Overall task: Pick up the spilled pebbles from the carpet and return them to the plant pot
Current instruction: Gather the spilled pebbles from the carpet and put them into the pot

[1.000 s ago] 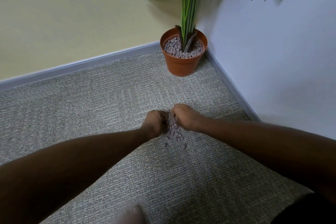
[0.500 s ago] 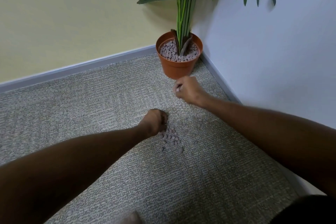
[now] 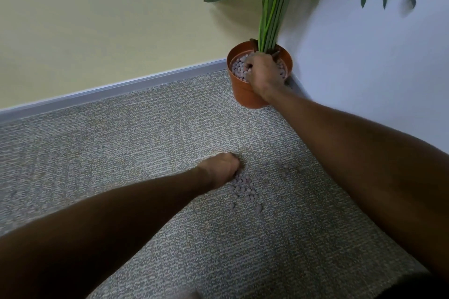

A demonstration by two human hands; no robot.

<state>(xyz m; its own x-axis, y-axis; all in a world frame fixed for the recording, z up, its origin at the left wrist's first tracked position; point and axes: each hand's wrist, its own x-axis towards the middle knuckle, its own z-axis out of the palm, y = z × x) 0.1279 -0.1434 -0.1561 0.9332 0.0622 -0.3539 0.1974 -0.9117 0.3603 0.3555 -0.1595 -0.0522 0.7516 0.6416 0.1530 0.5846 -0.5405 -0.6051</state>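
Note:
Several spilled pinkish-grey pebbles (image 3: 246, 189) lie in a loose patch on the grey carpet (image 3: 136, 143), with a few scattered ones (image 3: 279, 167) to the right. My left hand (image 3: 220, 170) rests fisted on the carpet at the patch's left edge, fingers curled onto pebbles. The orange plant pot (image 3: 243, 96) stands in the room corner, filled with the same pebbles (image 3: 238, 68). My right hand (image 3: 262, 70) is over the pot's top, knuckles up, fingers curled down among the pot's pebbles beside the stems.
Green plant stems (image 3: 272, 9) and leaves rise from the pot. A grey skirting board (image 3: 109, 90) runs along the yellow wall at the back; a pale wall (image 3: 364, 75) closes the right side. Carpet stretches to the left and toward me.
My right hand lifted off the spilled patch as a fist and travelled up to the pot, where it is now. My left hand stayed at the patch. The view shifted slightly.

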